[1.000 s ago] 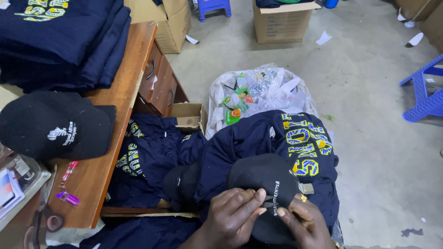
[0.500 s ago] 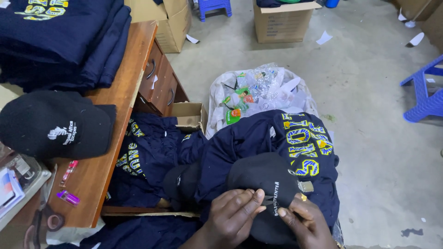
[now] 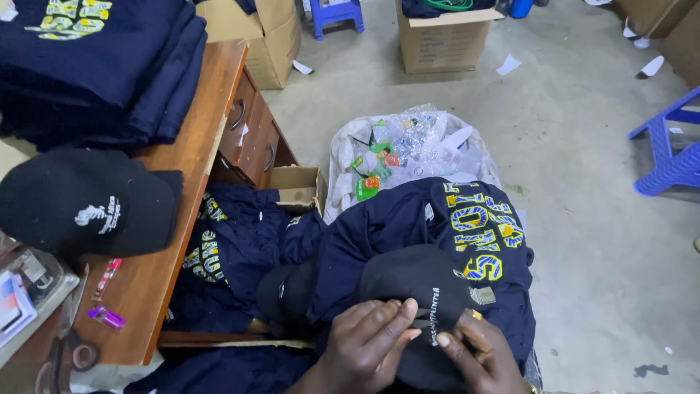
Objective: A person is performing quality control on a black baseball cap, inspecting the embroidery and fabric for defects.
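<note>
Item: black cap (image 3: 423, 292), lower centre of the frame, lying on a navy shirt (image 3: 437, 233) with yellow-and-blue lettering.

Left hand (image 3: 368, 346): I have it on the cap's crown, fingers curled, thumb and forefinger pinched narrow on a small dark bit at the cap's edge; I cannot make out what that bit is.

Right hand (image 3: 481, 354): just right of the left, fingertips pressed onto the cap beside a line of white lettering. A yellow ring shows on one finger. It rests flat rather than grips; nothing is closed inside it that I can see.

Handling, as I judge it: keep the right hand pinning the fabric flat so the cap cannot slide on the soft shirt, and let the left do the fine pinch close to the seam. Short, small pulls look safer than one long tug.

Surroundings:
- Wooden bench (image 3: 182, 241), left of the frame, drawers facing the floor.
- Second black cap (image 3: 87, 208) on the bench, white emblem up.
- Stack of folded navy shirts (image 3: 95, 66), upper left.
- Pink lighter (image 3: 106, 317) and scissors (image 3: 62, 357), lower left of the bench.
- Clear bag of small packets (image 3: 408, 149), centre, on the floor.
- Cardboard boxes (image 3: 445, 40), top of the frame.
- Blue stool (image 3: 667, 157), right edge.
</note>
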